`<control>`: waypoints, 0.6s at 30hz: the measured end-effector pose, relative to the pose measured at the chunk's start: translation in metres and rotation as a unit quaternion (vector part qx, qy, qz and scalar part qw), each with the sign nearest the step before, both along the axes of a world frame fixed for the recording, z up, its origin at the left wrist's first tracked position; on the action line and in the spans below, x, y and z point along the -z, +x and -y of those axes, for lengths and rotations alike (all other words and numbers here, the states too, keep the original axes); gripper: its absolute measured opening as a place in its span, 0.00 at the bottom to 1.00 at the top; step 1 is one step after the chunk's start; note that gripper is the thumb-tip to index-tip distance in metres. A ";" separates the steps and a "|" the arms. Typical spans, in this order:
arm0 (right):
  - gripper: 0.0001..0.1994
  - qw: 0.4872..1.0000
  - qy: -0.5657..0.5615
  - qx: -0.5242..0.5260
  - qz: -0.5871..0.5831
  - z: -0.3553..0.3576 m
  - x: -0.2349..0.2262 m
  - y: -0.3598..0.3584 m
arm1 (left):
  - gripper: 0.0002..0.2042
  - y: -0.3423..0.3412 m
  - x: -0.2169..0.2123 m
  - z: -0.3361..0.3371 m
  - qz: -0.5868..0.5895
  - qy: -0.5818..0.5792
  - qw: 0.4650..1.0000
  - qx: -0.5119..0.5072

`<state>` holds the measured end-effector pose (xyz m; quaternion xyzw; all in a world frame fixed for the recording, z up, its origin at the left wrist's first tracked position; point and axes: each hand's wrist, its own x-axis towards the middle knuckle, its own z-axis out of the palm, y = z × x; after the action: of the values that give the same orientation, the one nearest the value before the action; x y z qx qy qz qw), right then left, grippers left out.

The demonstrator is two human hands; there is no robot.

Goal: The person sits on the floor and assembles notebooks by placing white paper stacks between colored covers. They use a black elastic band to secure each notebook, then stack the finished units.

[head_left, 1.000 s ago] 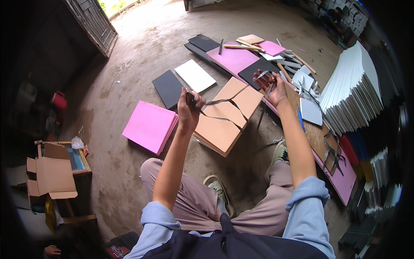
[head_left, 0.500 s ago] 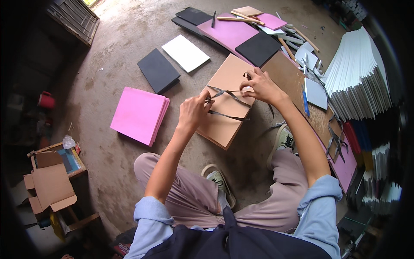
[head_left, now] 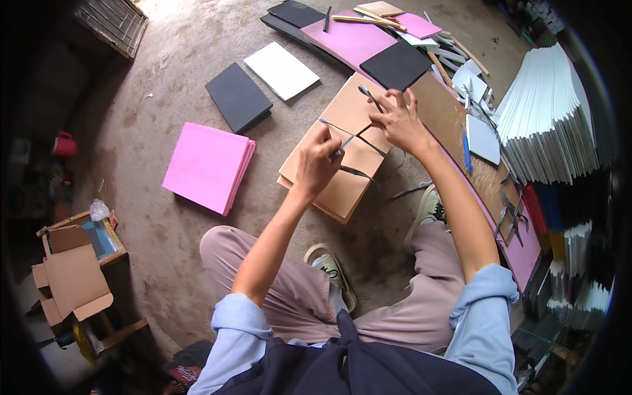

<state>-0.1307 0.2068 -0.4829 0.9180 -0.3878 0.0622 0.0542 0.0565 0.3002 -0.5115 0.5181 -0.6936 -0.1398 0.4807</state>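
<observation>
In front of me a stack of peach-coloured sheets (head_left: 349, 105) lies at a slant on the floor, with dark flat straps (head_left: 359, 172) running across its top. My left hand (head_left: 318, 160) is closed in a fist over the stack's left part, gripping a dark strap. From it the strap (head_left: 357, 135) stretches taut up to my right hand (head_left: 399, 124), which holds it between thumb and fingers. Its other fingers are raised and partly spread. A loop of strap (head_left: 364, 89) sticks up beside the right fingertips.
Left of the stack lie a pink pile (head_left: 205, 168), a black pile (head_left: 238, 97) and a white pile (head_left: 282, 70). To the right are a brown board (head_left: 431, 108), a blue pen-like tool (head_left: 467, 153) and a tall stack of white sheets (head_left: 543, 122). An opened cardboard box (head_left: 76, 280) stands lower left.
My left hand has moved right across the stack and curled into a fist. The right hand has shifted slightly upward and right, its fingers lifted, and the strap between the hands is now pulled taut.
</observation>
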 end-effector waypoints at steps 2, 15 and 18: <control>0.05 1.000 0.012 0.013 0.000 -0.006 0.012 0.003 | 0.05 -0.004 0.012 -0.015 0.044 0.020 0.999 -0.025; 0.06 0.996 -0.041 0.060 0.054 -0.001 0.004 0.005 | 0.05 0.001 0.000 -0.009 0.074 0.001 0.997 0.015; 0.11 0.968 0.116 0.196 0.106 0.012 0.014 0.001 | 0.03 -0.001 -0.005 -0.014 0.111 0.002 0.994 -0.010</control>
<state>-0.1298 0.1946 -0.4968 0.8126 -0.5679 0.1017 -0.0828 0.0550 0.3137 -0.5065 0.5386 -0.7370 -0.0778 0.4009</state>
